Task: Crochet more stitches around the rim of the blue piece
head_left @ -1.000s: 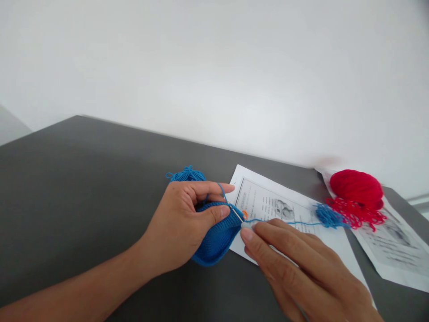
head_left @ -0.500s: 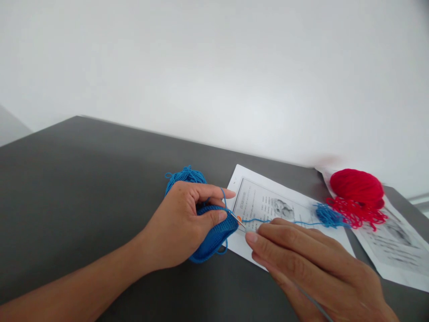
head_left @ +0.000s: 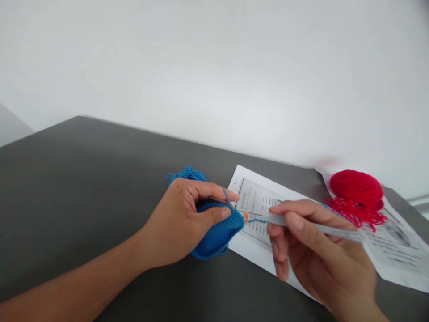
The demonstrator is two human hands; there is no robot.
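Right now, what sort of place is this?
Probably an indoor craft spot, at home or elsewhere I can't tell: there's a dark table, a red yarn ball and a blue yarn piece in the left hand.

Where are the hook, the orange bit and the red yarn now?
Hook (head_left: 335,230): head view, on its pale handle.
Orange bit (head_left: 246,218): head view, on its middle.
Red yarn (head_left: 355,188): head view, on the ball.

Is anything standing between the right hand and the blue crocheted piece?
Nothing visible blocks the right hand; its hook points across the gap at the blue crocheted piece. The orange marker sits below the hook's shaft.
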